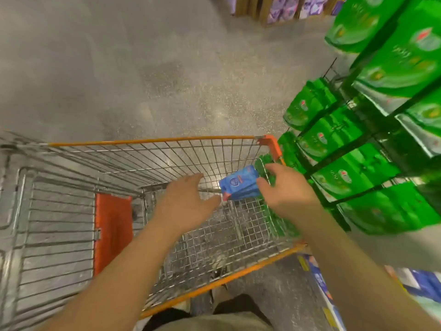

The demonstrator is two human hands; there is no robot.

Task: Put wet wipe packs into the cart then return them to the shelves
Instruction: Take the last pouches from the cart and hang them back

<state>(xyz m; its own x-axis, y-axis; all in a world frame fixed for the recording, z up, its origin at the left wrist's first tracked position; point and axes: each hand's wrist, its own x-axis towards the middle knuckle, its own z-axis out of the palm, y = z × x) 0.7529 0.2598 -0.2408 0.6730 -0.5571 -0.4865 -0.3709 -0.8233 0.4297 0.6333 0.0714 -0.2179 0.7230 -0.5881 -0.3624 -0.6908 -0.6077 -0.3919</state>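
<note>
Blue wipe pack [239, 183], label blurred, gripped by right hand [288, 192]; left hand [188, 204] spread.

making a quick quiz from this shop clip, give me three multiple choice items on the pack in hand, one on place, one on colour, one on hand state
1. Where is the blue plastic wet wipe pack?
A. above the wire shopping cart's basket
B. on the floor
C. on the top shelf

2. What colour are the packs hanging on the rack at the right?
A. red
B. green
C. white

3. How is the left hand?
A. clenched round a pack
B. gripping the cart handle
C. open, holding nothing

Key: 1 A, the right hand holds the pack over the basket, near its right side. 2 B, the rack's packs are all bright green. 3 C, its fingers are spread, near the pack.
</note>
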